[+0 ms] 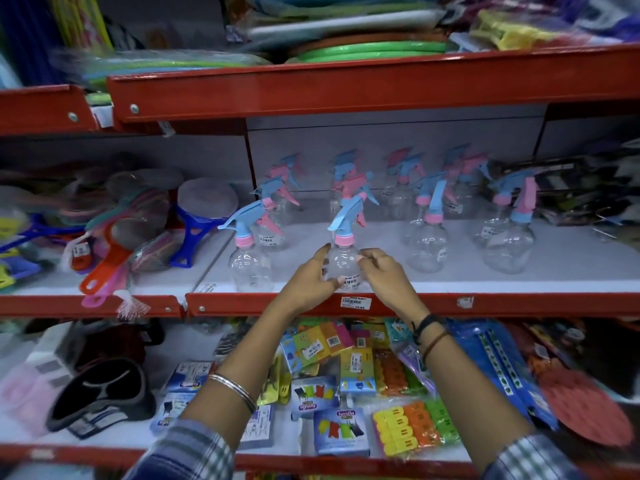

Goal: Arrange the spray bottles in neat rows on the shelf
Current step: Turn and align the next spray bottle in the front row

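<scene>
Several clear spray bottles with pink and blue trigger heads stand in rows on the white middle shelf (pixel 485 284). At the front of the second row stands one spray bottle (pixel 343 261) with a blue trigger and pink collar. My left hand (pixel 311 275) cups its left side and my right hand (pixel 384 271) cups its right side. Both hands touch the clear body near the price sticker. Another front bottle (pixel 247 263) stands to the left, and two more (pixel 429 244) (pixel 509 244) stand to the right.
Plastic strainers and sieves (pixel 117 237) crowd the shelf section to the left. The red shelf lip (pixel 450 303) runs below my hands. The lower shelf holds packets of clothes pegs (pixel 412 424) and a black item (pixel 104 389). Green and coloured goods fill the top shelf (pixel 370 50).
</scene>
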